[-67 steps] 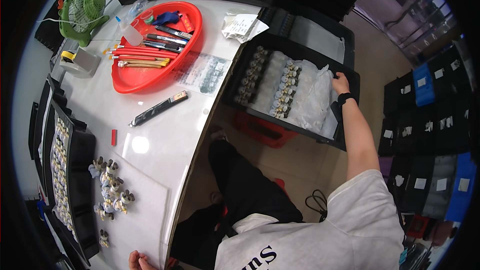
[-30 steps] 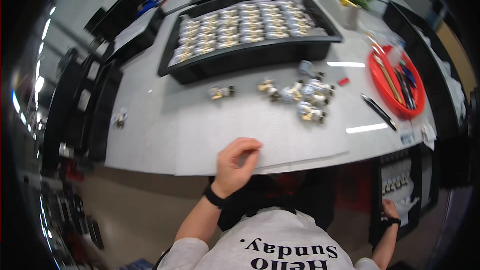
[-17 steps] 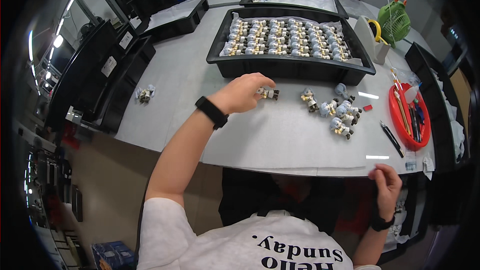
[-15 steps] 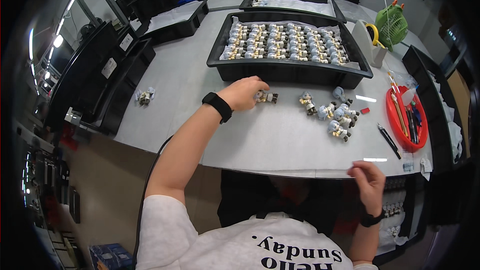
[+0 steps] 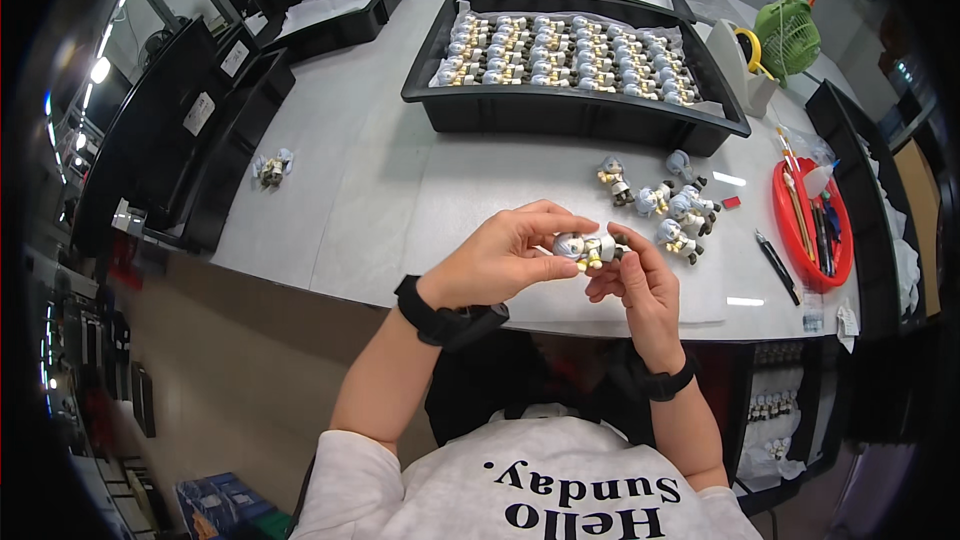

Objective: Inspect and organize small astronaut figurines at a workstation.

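Between my two hands, above the table's near edge, lies a small figurine (image 5: pixel 594 248) with pale blue hair, a white and yellow outfit and dark feet. My left hand (image 5: pixel 515 252) pinches its head end between thumb and fingers. At the foot end, my right hand (image 5: pixel 640 285) closes its thumb and fingers on it too. Just beyond my right hand, several similar figurines (image 5: pixel 690 208) lie in a loose cluster, and one figurine (image 5: pixel 613 178) lies at that cluster's left side.
A black tray (image 5: pixel 570 118) of figurines in rows stands at the back. Another figurine (image 5: pixel 272 169) lies far left near black bins (image 5: pixel 235 130). To the right are a red basket (image 5: pixel 845 250) of brushes, a black pen-like tool (image 5: pixel 776 267), a red block (image 5: pixel 731 202) and a green fan (image 5: pixel 788 38).
My left hand has brought the figurine from in front of the tray toward me. My right hand has moved left and now grips it as well. The view has shifted slightly.
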Available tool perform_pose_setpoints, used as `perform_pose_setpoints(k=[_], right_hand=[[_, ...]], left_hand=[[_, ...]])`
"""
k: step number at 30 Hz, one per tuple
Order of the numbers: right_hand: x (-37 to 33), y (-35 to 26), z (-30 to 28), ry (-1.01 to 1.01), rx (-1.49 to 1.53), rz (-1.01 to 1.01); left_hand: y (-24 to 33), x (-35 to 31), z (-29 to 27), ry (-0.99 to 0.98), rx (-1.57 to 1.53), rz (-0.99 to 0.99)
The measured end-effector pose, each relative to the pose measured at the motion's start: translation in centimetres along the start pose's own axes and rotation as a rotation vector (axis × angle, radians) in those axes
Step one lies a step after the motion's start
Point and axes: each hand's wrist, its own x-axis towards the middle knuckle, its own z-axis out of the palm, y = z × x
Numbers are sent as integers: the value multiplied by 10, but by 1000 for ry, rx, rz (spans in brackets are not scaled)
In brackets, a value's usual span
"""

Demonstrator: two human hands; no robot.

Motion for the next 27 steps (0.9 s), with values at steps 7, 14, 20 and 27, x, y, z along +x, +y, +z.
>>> perform_pose_setpoints(k=[7,14,20,27], right_hand=[[1,19,7,1,17,89],[-2,24,4,7,-64,70],[0,22,3,30,-11,68],[0,26,1,43,-31,50]], left_hand=[[-41,0,30,478,-671,-41],[-58,5,39,584,-755,-38],[-66,5,40,621,-770,-17],[-69,3,40,589,-767,52]])
